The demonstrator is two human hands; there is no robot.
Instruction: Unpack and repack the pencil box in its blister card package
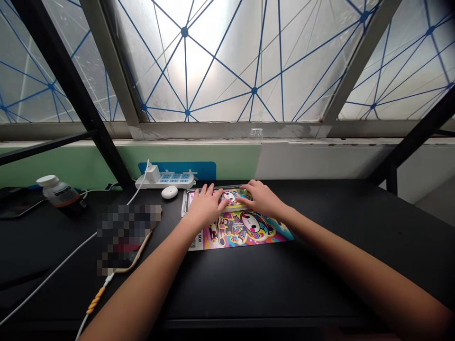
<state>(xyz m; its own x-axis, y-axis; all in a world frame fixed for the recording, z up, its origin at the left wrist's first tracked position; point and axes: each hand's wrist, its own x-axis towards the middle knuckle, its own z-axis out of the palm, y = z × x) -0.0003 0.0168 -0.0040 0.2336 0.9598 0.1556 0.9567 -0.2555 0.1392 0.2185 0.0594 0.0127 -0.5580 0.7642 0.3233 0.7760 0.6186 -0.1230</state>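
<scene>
A shallow clear plastic case (pixel 185 199) with a colourful cartoon print (pixel 232 195) in it lies on the black desk. My left hand (pixel 206 207) rests on its left part, fingers spread over it and thumb pointing right. At the right end, my right hand (pixel 262 196) has bent fingers at the far edge and a thumb on the near side, gripping the case. Directly in front of the case, a bright cartoon-printed sheet or packet (pixel 245 229) lies partly beneath it. My left hand and wrist cover its left part.
On the left are a white-capped bottle (pixel 60 192), a pixelated item (pixel 128 237) and a white cable (pixel 64 260). A power strip (pixel 167 179) and a small round white case (pixel 169 192) stand behind. Black frame bars (pixel 81 104) rise at both sides before the window.
</scene>
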